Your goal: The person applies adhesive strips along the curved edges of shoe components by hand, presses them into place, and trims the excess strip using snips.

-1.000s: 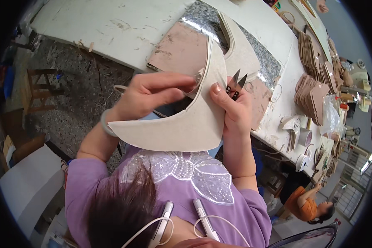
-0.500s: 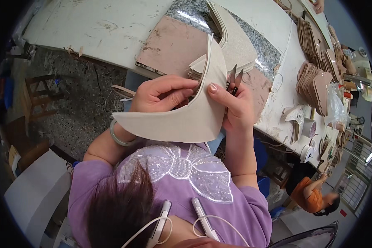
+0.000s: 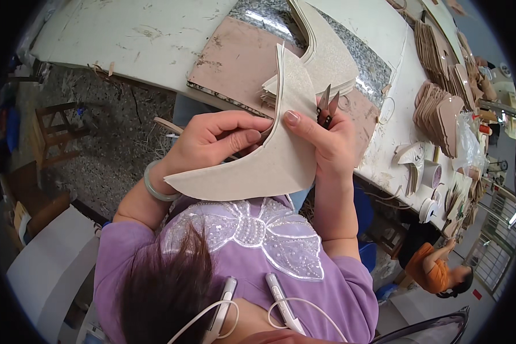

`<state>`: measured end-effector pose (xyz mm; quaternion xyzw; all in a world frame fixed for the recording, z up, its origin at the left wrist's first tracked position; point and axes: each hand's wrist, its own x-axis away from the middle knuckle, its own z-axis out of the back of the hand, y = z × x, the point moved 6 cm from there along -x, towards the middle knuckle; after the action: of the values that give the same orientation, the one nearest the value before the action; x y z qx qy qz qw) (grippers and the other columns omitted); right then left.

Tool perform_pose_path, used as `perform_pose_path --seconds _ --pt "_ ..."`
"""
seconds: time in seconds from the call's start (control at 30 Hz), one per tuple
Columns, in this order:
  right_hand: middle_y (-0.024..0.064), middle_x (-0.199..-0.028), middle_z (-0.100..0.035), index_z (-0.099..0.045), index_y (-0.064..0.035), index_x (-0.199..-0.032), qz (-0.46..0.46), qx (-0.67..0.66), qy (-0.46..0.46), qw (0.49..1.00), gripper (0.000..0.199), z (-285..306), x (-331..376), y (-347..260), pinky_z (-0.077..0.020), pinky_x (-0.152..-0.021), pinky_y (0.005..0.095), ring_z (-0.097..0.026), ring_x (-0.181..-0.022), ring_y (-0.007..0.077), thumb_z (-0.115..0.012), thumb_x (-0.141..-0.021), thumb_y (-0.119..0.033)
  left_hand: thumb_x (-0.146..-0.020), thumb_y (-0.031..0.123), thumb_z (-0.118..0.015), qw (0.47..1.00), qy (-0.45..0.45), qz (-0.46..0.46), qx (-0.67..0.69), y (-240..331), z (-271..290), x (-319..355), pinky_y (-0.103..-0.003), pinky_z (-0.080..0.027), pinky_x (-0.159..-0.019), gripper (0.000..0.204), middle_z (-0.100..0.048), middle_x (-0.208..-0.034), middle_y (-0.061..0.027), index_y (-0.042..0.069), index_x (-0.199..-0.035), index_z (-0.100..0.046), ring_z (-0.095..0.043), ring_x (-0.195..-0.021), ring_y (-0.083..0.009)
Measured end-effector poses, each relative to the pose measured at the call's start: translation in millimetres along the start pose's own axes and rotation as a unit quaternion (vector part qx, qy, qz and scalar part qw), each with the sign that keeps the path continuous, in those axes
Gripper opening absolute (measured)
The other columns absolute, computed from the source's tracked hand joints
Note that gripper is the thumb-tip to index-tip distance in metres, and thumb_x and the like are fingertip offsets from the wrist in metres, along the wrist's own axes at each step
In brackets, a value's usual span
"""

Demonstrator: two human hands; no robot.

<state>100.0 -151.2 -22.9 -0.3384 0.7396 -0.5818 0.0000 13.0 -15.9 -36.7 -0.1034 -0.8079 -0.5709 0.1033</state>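
Left hand (image 3: 215, 140) pinching the curved beige piece (image 3: 264, 166) to keep it steady. Right hand (image 3: 324, 137) closed on its edge, small snips (image 3: 327, 106) tucked in too, blades up.

Matt beige leather-like crescent piece (image 3: 269, 166), metal snips (image 3: 327, 106), scuffed white worktable (image 3: 132, 40)

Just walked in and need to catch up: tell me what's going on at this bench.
A person holds a curved beige cut piece in both hands. The left hand pinches its inner edge; the right hand grips the other side and also holds small snips. A stack of similar pieces lies on the worktable.
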Motion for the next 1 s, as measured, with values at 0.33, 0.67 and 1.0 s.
perform_pose_path --seconds 0.33,0.67,1.0 --pt "0.0085 -0.084 -0.065 -0.061 0.0049 -0.097 0.019 0.013 -0.001 1.000 0.027 -0.8 0.2 0.8 -0.0511 -0.064 0.0240 -0.062 -0.071 0.0120 -0.072 -0.074 -0.004 -0.088 0.007 -0.056 0.998 0.004 0.016 0.056 0.2 -2.1 3.2 -0.021 -0.049 -0.075 0.023 -0.064 -0.094 -0.0062 -0.004 -0.108 -0.059 -0.059 -0.085 -0.0081" --pt "0.0064 -0.082 -0.065 -0.062 0.0031 -0.096 0.040 0.052 -0.003 0.998 0.026 -1.6 0.0 -1.8 -0.0500 -0.062 0.0225 -0.062 -0.070 0.0103 -0.073 -0.074 -0.005 -0.086 0.009 -0.060 0.998 0.002 0.035 0.061 0.8 0.1 5.3 -0.021 -0.049 -0.071 0.019 -0.066 -0.088 -0.0065 -0.003 -0.100 -0.062 -0.060 -0.081 -0.0084" --pt "0.0076 -0.094 -0.063 -0.055 0.0087 -0.109 0.104 0.030 -0.029 0.994 0.039 3.8 3.0 -12.8 -0.0480 -0.071 0.0225 -0.059 -0.082 0.0109 -0.070 -0.075 -0.003 -0.084 0.009 -0.061 0.996 0.083 -0.009 0.030 -5.6 1.1 -11.0 -0.018 -0.045 -0.058 0.013 -0.062 -0.076 -0.0020 -0.002 -0.089 -0.062 -0.055 -0.067 -0.0043"
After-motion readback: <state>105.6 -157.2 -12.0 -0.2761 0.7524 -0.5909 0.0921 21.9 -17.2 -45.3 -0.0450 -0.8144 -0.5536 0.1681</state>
